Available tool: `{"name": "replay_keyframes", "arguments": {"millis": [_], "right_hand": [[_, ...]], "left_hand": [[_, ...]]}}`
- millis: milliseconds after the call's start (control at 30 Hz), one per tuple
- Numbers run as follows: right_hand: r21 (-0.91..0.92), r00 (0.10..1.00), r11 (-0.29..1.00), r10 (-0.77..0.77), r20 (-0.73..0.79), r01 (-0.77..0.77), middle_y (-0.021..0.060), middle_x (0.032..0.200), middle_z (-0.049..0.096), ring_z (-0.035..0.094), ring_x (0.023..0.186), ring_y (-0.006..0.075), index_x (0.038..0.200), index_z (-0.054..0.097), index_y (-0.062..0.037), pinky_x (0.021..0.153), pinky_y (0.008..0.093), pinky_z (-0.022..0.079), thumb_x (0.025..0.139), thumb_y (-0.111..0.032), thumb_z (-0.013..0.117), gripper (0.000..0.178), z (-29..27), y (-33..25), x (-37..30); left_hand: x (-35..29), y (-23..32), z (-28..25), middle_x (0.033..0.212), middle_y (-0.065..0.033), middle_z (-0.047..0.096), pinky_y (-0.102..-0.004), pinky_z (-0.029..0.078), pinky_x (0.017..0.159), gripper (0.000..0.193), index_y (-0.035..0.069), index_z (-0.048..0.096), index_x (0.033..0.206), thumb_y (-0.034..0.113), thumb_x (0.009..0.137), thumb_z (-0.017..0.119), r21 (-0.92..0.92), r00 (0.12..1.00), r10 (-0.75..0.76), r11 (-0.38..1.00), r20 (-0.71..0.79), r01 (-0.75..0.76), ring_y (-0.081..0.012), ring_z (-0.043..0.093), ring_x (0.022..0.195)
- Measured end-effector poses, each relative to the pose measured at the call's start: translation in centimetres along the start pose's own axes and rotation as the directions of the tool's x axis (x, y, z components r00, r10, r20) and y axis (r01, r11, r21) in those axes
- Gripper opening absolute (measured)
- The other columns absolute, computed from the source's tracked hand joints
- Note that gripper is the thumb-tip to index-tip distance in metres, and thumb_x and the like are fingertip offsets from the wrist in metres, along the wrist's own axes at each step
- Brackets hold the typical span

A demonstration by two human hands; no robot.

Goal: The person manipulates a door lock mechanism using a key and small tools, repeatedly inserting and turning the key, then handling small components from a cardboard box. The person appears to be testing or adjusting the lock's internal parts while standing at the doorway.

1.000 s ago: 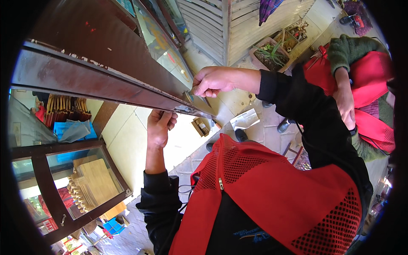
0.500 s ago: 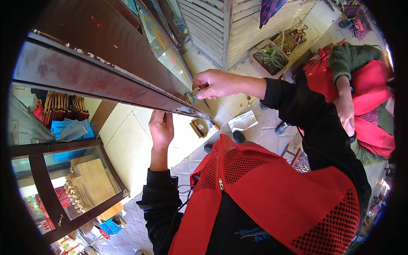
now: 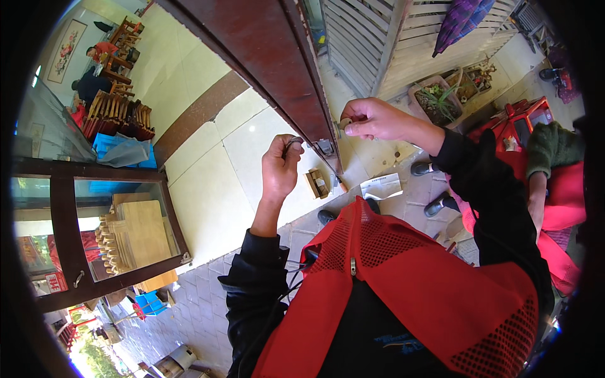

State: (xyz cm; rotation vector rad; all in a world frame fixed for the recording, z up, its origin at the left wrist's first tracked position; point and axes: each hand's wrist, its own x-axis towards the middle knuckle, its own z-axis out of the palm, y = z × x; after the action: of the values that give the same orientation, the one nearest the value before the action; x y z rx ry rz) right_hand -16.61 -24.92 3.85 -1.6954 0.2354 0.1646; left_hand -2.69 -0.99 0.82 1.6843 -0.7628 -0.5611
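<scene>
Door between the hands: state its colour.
The door is dark reddish-brown, best seen in the head view.

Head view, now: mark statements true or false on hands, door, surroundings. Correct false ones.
1. The left hand and right hand are on opposite sides of the brown door. True.
2. The left hand is empty. False: it pinches a small dark piece.
3. The right hand pinches a small round piece. True.
4. The plaid umbrella is open. False: the plaid umbrella is folded.
5. A sheet of paper lies on the ground. True.
</scene>
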Motion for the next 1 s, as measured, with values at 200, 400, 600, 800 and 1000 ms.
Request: {"name": "replay_keyframes", "arguments": {"millis": [200, 400, 600, 800, 1000], "right_hand": [[0.012, 1.000, 1.000, -0.024, -0.020, 0.024, -0.0001, 0.076, 0.059, 0.051, 0.063, 0.0084, 0.101, 0.061, -0.0013, 0.057, 0.0264, 0.041, 0.090, -0.014, 0.068, 0.018, 0.2, 0.7, -0.2], [-0.350, 0.971, 0.925, -0.202, -0.132, 0.145, 0.0058, 0.082, 0.062, 0.058, 0.071, 0.0166, 0.112, 0.061, -0.0026, 0.066, 0.0318, 0.047, 0.086, -0.014, 0.070, 0.030, 1.5, 0.5, -1.2], [-0.600, 0.886, 0.748, -0.444, -0.134, 0.284, 0.0142, 0.104, 0.065, 0.064, 0.092, 0.0343, 0.116, 0.061, -0.0046, 0.077, 0.0426, 0.051, 0.083, -0.016, 0.068, 0.035, 2.2, 0.6, -2.4], [-0.845, 0.731, 0.407, -0.682, -0.028, 0.347, 0.0078, 0.095, 0.061, 0.065, 0.089, 0.0279, 0.109, 0.060, -0.0084, 0.072, 0.0388, 0.054, 0.086, -0.023, 0.068, 0.028, 2.3, 2.3, -2.8], [-0.905, 0.665, 0.243, -0.745, 0.057, 0.350, 0.0071, 0.091, 0.060, 0.064, 0.085, 0.0256, 0.098, 0.058, -0.0071, 0.069, 0.0372, 0.055, 0.089, -0.024, 0.065, 0.020, 2.4, 3.1, -2.7]], "left_hand": [[-0.4, -1.0, 0.1, 0.082, -0.0034, 0.063, -0.0249, 0.049, 0.070, 0.004, 0.000, 0.061, 0.099, 0.003, 0.095, 0.061, 0.042, 0.996, 0.090, 0.995, -0.021, -0.089, -0.0099, 0.058, 0.075], [-0.6, -1.4, 0.0, 0.090, -0.0041, 0.064, -0.0266, 0.048, 0.075, 0.009, 0.000, 0.064, 0.102, 0.000, 0.093, 0.062, 0.132, 0.947, 0.320, 0.940, -0.024, -0.314, -0.0101, 0.057, 0.083], [-1.0, -0.3, 0.4, 0.093, -0.0018, 0.063, -0.0235, 0.044, 0.078, 0.029, -0.003, 0.062, 0.112, 0.025, 0.102, 0.057, -0.115, 0.999, 0.040, 0.993, -0.004, -0.041, -0.0089, 0.055, 0.086], [-0.7, 0.5, 0.1, 0.109, -0.0058, 0.066, -0.0273, 0.045, 0.087, 0.023, -0.003, 0.060, 0.116, 0.014, 0.101, 0.056, -0.090, 0.990, 0.051, 0.995, 0.129, -0.039, -0.0112, 0.057, 0.098], [-0.7, -0.2, 0.0, 0.115, -0.0059, 0.065, -0.0294, 0.041, 0.098, 0.021, -0.001, 0.061, 0.118, 0.010, 0.100, 0.057, -0.150, 0.982, 0.070, 0.988, 0.176, -0.044, -0.0139, 0.057, 0.107]]}}
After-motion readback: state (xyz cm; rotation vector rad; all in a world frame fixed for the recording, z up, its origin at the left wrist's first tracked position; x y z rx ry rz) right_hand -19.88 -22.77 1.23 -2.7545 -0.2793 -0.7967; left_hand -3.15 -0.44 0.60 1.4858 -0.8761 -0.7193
